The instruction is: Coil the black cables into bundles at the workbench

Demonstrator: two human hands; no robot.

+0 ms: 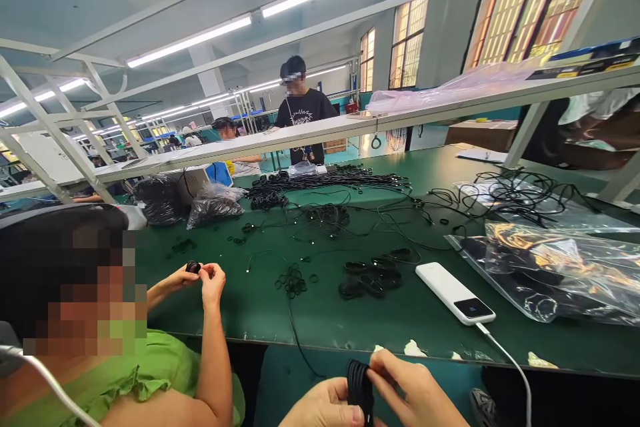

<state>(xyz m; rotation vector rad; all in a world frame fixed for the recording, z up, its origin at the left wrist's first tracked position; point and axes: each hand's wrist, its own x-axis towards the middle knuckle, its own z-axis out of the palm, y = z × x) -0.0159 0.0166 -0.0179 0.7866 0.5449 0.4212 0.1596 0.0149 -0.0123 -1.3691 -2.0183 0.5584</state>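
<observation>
You held a black coiled cable bundle below the near edge of the green counter, your left hand and right hand both pinching it. It looked light, soft and floppy, so gripping around the coil's middle seemed best to stop loops slipping loose.

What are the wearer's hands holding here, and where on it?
A coiled black cable bundle, pinched between left hand and right hand, gripping its opposite sides.
</observation>
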